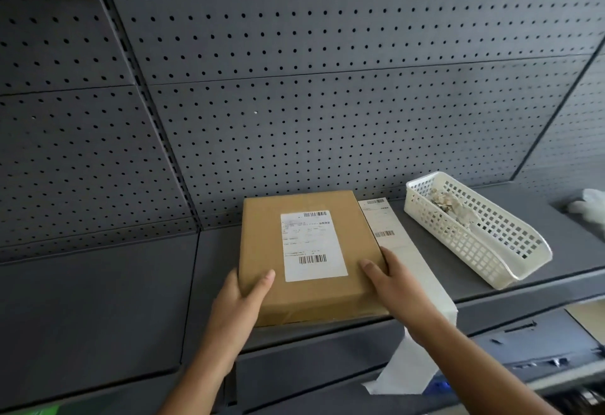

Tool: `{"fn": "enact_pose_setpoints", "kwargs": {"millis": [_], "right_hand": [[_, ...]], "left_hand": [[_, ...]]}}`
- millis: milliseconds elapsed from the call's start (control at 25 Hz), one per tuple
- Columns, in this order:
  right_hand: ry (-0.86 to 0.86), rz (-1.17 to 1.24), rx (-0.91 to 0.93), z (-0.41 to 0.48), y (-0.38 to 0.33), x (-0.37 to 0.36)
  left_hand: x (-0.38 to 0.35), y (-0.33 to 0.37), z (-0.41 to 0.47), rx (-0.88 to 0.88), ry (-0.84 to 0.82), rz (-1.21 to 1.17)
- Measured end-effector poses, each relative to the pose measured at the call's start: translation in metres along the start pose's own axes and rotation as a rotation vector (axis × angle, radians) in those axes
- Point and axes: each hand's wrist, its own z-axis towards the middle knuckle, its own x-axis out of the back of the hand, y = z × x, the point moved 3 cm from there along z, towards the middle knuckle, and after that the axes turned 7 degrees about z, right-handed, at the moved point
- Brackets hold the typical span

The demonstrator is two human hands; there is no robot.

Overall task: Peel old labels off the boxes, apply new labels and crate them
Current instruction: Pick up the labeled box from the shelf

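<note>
Cardboard box [262, 244] is lying flat on the grey shelf [98, 300], label [312, 244] facing up. Left hand [242, 297] is gripping its near left corner, thumb on top; right hand [393, 283] is clasping the near right edge likewise. White label strip [402, 251] is trailing beside it; white basket [474, 251] is holding what seem crumpled scraps.

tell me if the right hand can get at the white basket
Probably yes. The white basket sits on the same shelf right of the right hand, with only the flat label strip between them. The hand would first have to release the box.
</note>
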Motion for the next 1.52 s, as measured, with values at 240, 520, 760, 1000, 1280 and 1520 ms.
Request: {"fn": "enact_pose_setpoints", "kwargs": {"millis": [240,520,760,1000,1280,1520], "right_hand": [[0.267,0.112,0.111,-0.048,-0.013,0.068],[0.636,0.241,0.137,-0.13,0.037,0.217],[0.964,0.336,0.07,-0.21,0.143,0.375],[1.104,0.4,-0.136,-0.261,0.272,0.475],[1.025,0.555,-0.514,-0.254,0.414,0.473],[0.892,0.649,-0.788,-0.198,0.502,0.458]], "left_hand": [[-0.029,0.066,-0.016,-0.251,-0.08,-0.059],[-0.169,0.155,-0.071,-0.484,-0.373,-0.066],[-0.366,0.2,-0.158,-0.532,-0.681,-0.01],[-0.547,0.174,-0.226,-0.413,-0.91,0.128],[-0.676,0.079,-0.214,-0.169,-0.998,0.419],[-0.755,0.0,-0.157,0.003,-1.02,0.668]]}}
